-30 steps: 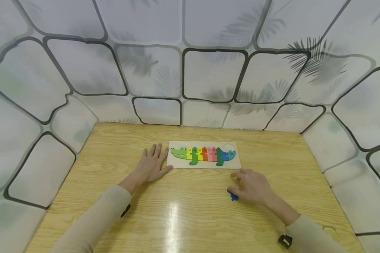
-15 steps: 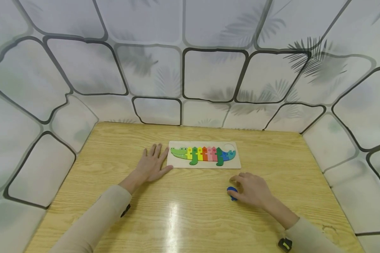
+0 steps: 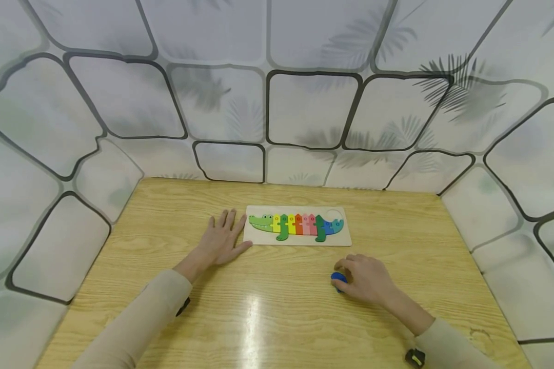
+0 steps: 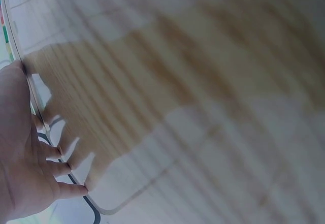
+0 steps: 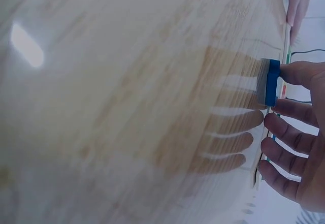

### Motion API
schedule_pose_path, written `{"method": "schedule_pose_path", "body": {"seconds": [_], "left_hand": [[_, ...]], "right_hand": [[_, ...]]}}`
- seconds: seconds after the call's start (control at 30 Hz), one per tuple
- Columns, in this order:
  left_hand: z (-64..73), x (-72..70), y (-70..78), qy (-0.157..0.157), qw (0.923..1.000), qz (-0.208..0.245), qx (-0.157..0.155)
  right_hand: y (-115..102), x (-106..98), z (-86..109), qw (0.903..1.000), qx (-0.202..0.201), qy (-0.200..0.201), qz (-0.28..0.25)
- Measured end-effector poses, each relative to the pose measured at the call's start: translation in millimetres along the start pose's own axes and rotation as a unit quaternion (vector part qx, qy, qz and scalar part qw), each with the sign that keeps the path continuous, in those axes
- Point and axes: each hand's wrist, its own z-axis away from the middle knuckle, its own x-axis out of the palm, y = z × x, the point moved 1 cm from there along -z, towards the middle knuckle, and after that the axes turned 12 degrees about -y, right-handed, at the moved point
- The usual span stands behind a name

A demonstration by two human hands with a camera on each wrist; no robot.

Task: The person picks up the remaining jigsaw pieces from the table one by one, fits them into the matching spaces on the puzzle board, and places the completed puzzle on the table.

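A crocodile puzzle board [image 3: 260, 240] with colorful segments lies flat on the table. My left hand [image 3: 218, 243] rests beside its left end, fingers spread and thumb at the lower left corner. Below the board's right part is a small blue puzzle piece [image 3: 337, 275], which my right hand [image 3: 369, 278] pinches between thumb and index finger. In the right wrist view, that blue puzzle piece [image 5: 272, 83] is edge-on over its reflection, with the thumb at one end and the index finger at the other. The remaining fingers of that hand stay loosely bent.
The wooden table [image 3: 281, 328] has a glossy top with a bright glare streak. Behind and on both sides rise walls [image 3: 309, 110] with a stone-block and leaf pattern. A round outline marks the board's upper right corner.
My right thumb and index finger have drawn in around the blue puzzle piece, the hand shifting slightly toward me. My left hand and the board have kept their places.
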Motion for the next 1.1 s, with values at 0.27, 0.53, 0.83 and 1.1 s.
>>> {"method": "schedule_pose_path", "body": {"seconds": [0.27, 0.53, 0.83, 1.1], "left_hand": [[-1.5, -0.1, -0.6, -0.001, 1.0, 0.0, -0.002], [-3.1, 2.3, -1.2, -0.008, 0.9999, -0.003, -0.005], [-3.4, 3.4, -0.6, -0.003, 1.0, -0.004, -0.004], [-3.7, 3.9, -1.1, -0.008, 0.9999, -0.002, -0.006]], "right_hand": [[-1.6, -1.6, -1.7, 0.9999, 0.006, -0.011, -0.011], [-1.4, -2.6, -3.3, 0.9996, 0.012, -0.02, -0.017], [-0.1, -3.9, -4.1, 0.9994, 0.015, -0.026, -0.017], [0.8, -5.9, -4.9, 0.9998, 0.009, -0.012, -0.011]]}}
